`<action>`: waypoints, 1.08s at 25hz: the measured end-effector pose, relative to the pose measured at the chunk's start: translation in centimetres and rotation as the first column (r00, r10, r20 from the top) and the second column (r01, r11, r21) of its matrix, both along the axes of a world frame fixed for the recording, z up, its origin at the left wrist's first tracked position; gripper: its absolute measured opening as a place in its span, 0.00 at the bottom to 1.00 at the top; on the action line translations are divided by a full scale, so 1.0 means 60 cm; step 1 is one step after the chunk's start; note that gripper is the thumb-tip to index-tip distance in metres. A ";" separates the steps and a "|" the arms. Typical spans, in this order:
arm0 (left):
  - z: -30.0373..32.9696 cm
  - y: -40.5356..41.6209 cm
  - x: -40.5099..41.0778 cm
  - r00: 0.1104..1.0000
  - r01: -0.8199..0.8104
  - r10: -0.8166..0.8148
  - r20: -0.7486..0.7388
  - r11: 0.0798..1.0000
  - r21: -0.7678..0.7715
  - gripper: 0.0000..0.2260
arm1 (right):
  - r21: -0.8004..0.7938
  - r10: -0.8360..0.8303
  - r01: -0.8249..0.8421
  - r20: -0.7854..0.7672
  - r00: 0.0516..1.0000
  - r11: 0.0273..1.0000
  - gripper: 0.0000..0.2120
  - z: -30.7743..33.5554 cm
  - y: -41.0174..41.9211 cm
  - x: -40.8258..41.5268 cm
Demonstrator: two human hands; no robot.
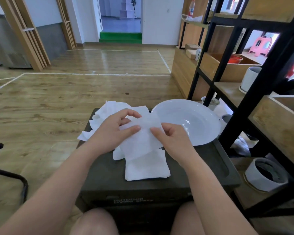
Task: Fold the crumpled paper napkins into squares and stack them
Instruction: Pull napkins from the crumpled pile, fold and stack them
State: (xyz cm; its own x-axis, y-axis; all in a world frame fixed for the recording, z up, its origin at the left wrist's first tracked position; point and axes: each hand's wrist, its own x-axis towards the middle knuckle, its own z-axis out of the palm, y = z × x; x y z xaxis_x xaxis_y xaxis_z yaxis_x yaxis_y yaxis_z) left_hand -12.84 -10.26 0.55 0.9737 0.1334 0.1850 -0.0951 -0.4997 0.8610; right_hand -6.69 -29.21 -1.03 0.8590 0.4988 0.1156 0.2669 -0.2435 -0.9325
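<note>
Both hands pinch one white paper napkin [143,139] above the dark storage box [202,167] — the left hand [114,131] at its upper left edge, the right hand [171,138] at its right — over a stack of folded napkins [146,168], beside a heap of crumpled napkins [98,119] and a white bowl [190,121].

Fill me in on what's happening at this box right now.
A person sits at a dark storage box, folding paper napkins. Both hands hold one napkin above it: the left hand pinches its left edge, the right hand grips its right side. A stack of folded squares lies in front, a loose pile of unfolded napkins behind the hands, and an empty white bowl to the right.
</note>
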 end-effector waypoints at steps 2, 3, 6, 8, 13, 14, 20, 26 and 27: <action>-0.042 -0.013 -0.013 0.984 -0.180 0.176 -0.041 0.972 -0.153 0.07 | -0.011 -0.055 0.055 -0.047 0.997 0.998 0.18 -0.021 0.007 -0.012; -0.063 -0.018 -0.018 0.969 -0.241 0.220 -0.117 0.944 -0.225 0.06 | -0.006 -0.103 0.102 -0.070 0.992 0.995 0.19 -0.032 0.009 -0.018; -0.116 -0.032 -0.026 0.906 -0.313 0.210 -0.368 0.917 -0.248 0.14 | -0.087 -0.244 0.236 -0.102 0.964 0.968 0.20 -0.059 0.005 -0.022; -0.135 -0.040 -0.031 0.889 -0.368 0.298 -0.346 0.917 -0.155 0.19 | -0.226 -0.284 0.268 -0.041 0.958 0.936 0.20 -0.075 -0.002 -0.024; -0.152 -0.052 -0.043 0.850 -0.477 0.475 -0.226 0.878 0.050 0.14 | -0.445 -0.250 0.291 0.148 0.957 0.847 0.24 -0.099 -0.017 -0.032; -0.152 -0.054 -0.045 0.843 -0.489 0.490 -0.222 0.870 0.064 0.11 | -0.467 -0.242 0.297 0.176 0.954 0.833 0.24 -0.103 -0.020 -0.032; -0.156 -0.069 -0.051 0.793 -0.561 0.591 -0.146 0.803 0.201 0.11 | -0.547 -0.270 0.334 0.196 0.943 0.768 0.12 -0.114 -0.023 -0.030; -0.162 -0.059 -0.034 0.974 -0.204 0.222 -0.042 0.942 0.266 0.12 | -0.414 0.017 0.156 0.385 0.923 0.897 0.11 -0.110 0.007 -0.020; -0.163 -0.056 -0.032 0.983 -0.134 0.161 -0.092 0.961 0.242 0.10 | -0.434 0.027 0.137 0.352 0.936 0.890 0.11 -0.117 0.012 -0.017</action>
State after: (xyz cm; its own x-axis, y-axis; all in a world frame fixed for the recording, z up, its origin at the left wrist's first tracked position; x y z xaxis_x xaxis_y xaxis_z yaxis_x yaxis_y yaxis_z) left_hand -14.77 -13.61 -9.23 0.9624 0.2430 0.1213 0.0834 -0.6894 0.7196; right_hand -7.71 -28.50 -8.07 0.8347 0.5199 0.1814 0.5192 -0.6334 -0.5738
